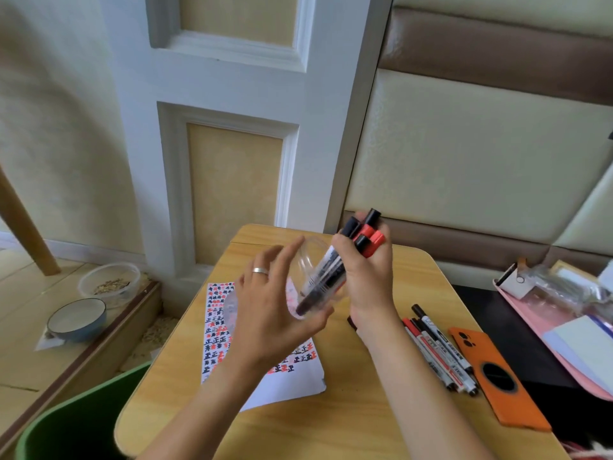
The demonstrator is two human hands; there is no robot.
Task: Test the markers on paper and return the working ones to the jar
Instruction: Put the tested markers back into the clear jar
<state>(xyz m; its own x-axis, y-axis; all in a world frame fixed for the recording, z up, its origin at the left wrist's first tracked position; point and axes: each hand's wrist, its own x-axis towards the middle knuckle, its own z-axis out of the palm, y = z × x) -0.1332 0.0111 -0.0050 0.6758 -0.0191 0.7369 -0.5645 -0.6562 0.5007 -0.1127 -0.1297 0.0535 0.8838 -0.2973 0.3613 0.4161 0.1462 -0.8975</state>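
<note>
A clear plastic jar (306, 260) is tilted in the air above the small wooden table (348, 410). My left hand (275, 300) cups it from the left, fingers partly spread, a ring on one finger. My right hand (368, 280) grips a bundle of black and red markers (363, 235) whose lower ends sit inside the jar. Beneath the hands lies a white paper (215, 327) covered with black and red test marks. Several more markers (438, 350) lie loose on the table to the right.
An orange phone (497, 376) lies at the table's right edge, beside the loose markers. A green bin (73, 423) stands at the lower left. Two bowls (78, 318) rest on the floor at left. A pink tray with papers (564, 330) sits at the right.
</note>
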